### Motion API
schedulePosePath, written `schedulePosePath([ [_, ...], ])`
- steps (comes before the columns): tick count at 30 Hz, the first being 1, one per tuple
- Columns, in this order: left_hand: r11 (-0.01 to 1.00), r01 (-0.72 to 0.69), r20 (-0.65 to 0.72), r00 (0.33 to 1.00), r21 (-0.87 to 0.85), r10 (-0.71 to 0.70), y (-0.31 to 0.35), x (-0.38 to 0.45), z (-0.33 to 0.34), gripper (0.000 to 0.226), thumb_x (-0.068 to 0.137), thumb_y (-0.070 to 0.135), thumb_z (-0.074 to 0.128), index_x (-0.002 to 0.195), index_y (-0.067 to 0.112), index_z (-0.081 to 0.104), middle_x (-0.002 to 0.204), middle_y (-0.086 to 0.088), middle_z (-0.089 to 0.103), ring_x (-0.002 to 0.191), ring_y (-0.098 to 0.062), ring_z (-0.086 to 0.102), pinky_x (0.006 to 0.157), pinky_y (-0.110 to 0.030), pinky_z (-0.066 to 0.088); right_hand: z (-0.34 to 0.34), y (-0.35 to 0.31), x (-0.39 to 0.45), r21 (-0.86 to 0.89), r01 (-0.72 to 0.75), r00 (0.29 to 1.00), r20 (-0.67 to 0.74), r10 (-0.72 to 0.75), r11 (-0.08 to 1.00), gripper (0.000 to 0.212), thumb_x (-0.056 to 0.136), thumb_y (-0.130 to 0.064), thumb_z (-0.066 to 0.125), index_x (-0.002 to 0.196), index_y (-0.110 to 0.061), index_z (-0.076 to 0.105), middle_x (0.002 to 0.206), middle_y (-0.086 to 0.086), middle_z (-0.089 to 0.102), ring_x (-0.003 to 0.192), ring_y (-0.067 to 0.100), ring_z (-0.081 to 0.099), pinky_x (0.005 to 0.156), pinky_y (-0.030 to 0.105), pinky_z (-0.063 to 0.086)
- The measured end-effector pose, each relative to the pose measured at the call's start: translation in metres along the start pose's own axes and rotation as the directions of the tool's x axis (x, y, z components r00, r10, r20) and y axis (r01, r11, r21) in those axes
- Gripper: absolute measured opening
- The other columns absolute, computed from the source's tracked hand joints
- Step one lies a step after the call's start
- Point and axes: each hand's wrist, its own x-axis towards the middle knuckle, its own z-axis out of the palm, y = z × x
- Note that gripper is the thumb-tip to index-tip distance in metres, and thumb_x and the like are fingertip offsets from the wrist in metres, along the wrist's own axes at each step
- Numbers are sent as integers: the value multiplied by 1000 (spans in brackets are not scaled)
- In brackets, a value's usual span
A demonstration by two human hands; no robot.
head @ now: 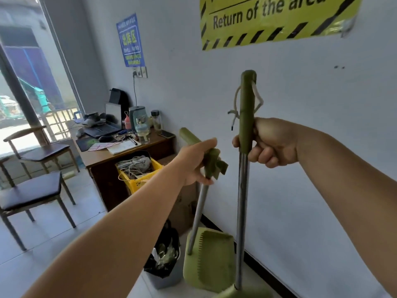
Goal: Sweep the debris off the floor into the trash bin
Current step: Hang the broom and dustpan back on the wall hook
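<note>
Gripping dustpan handle (194, 138) left hand (197, 162), broom (247, 117) right hand (270, 143); trash bin (165, 274) holds scraps.

Pale tiled floor (90, 214) bears the trash bin (165, 274), dustpan (209, 257) and two chairs (32, 190)

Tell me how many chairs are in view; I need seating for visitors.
2: one chair nearest at the left edge, another chair behind it toward the window, beside the desk. More may sit out of frame.
</note>
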Motion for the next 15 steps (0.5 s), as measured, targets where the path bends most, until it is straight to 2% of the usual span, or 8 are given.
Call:
schedulePosePath([
  [5, 997, 61, 103, 993, 43, -65, -4, 54, 33, 38, 94, 31, 64, 121, 5, 56, 115, -12, 66, 108, -28, 65, 74, -63, 54, -41, -10, 9, 12, 9, 1000, -22, -9, 1000, 50, 95, -56, 28, 81, -18, 57, 46, -2, 37, 25, 4, 24, 30, 7, 22],
  [7, 997, 56, 134, 989, 48, -62, -6, 66, 44, 34, 94, 31, 63, 116, 6, 55, 118, -14, 65, 110, -28, 64, 78, -67, 53, -48, -11, 10, -11, 10, 1000, -18, -10, 1000, 49, 94, -56, 30, 79, -18, 57, 47, -2, 36, 24, 3, 23, 31, 7, 21],
  [9, 995, 80, 176, 980, 63, -89, -9, 79, 58, 31, 94, 32, 63, 111, 6, 55, 113, -13, 66, 108, -28, 65, 80, -69, 53, -55, -11, 11, -28, 3, 1000, -21, -3, 1000, 49, 94, -56, 30, 78, -19, 57, 47, -2, 35, 24, 3, 22, 31, 7, 20],
  [12, 989, 125, 257, 956, 81, -142, -14, 94, 80, 33, 93, 33, 66, 109, 6, 56, 94, -11, 63, 92, -27, 66, 78, -75, 49, -67, -11, 12, 12, 11, 999, -42, -11, 1000, 50, 94, -56, 27, 78, -19, 57, 46, -3, 37, 24, 3, 23, 30, 7, 21],
  [15, 986, 148, 322, 933, 70, -163, -17, 108, 96, 27, 95, 31, 64, 104, 7, 58, 96, -14, 56, 95, -30, 59, 82, -78, 45, -78, -14, 11, 41, 32, 994, -104, -27, 999, 47, 94, -54, 28, 78, -20, 57, 45, -3, 37, 23, 3, 23, 31, 7, 21],
])
